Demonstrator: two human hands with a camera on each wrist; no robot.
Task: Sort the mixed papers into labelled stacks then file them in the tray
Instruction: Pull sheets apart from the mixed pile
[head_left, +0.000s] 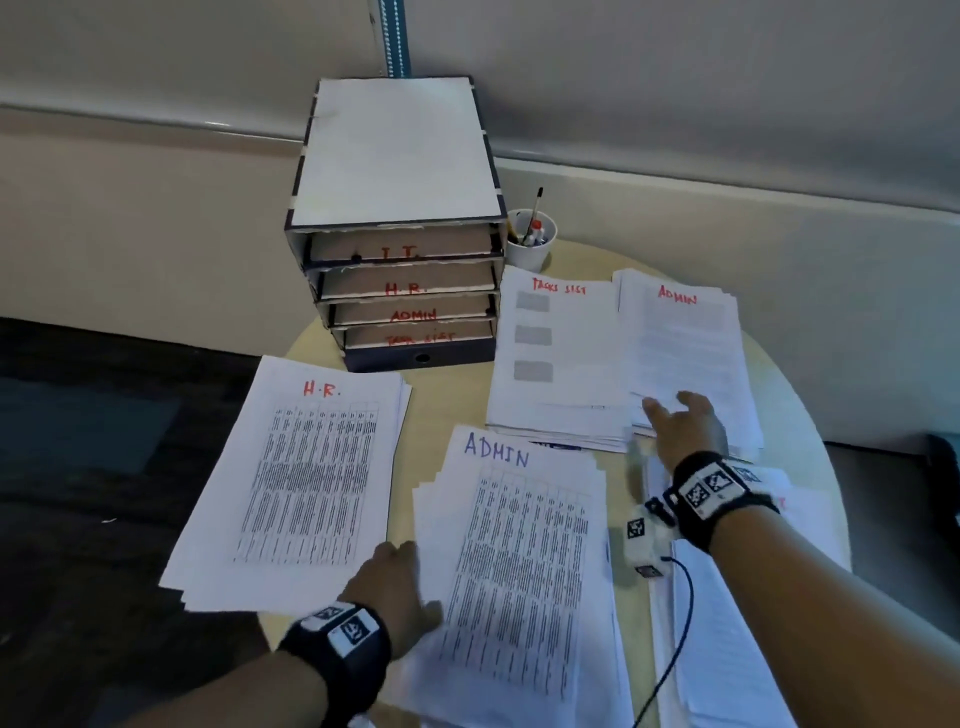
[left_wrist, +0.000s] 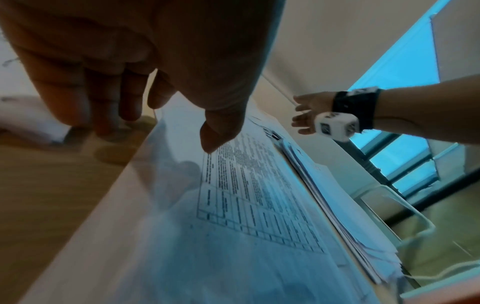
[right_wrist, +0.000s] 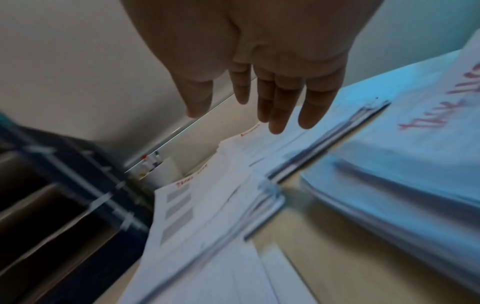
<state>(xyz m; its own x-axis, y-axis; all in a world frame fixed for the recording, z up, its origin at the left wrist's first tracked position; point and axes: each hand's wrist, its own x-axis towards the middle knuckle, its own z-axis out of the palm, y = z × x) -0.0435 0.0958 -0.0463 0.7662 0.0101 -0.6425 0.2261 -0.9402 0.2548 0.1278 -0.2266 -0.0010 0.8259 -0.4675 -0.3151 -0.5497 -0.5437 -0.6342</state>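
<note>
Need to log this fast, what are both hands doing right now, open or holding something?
Left hand: open, empty, fingers down at the edge of the blue-lettered ADMIN stack.
Right hand: open, empty, fingers spread over the red-lettered ADMIN stack.

The head view looked down and forward from above the round table (head_left: 810, 415), taking in the tiered filing tray (head_left: 395, 218) at the far side and both wrists. The left wrist view sat low and very near the blue-lettered ADMIN stack (left_wrist: 259, 195), facing rightward across it to the right hand (left_wrist: 303, 115). The right wrist view, blurred, faced the far wall over the TASKS LIST stack (right_wrist: 197, 205), with the tray at its left edge.
</note>
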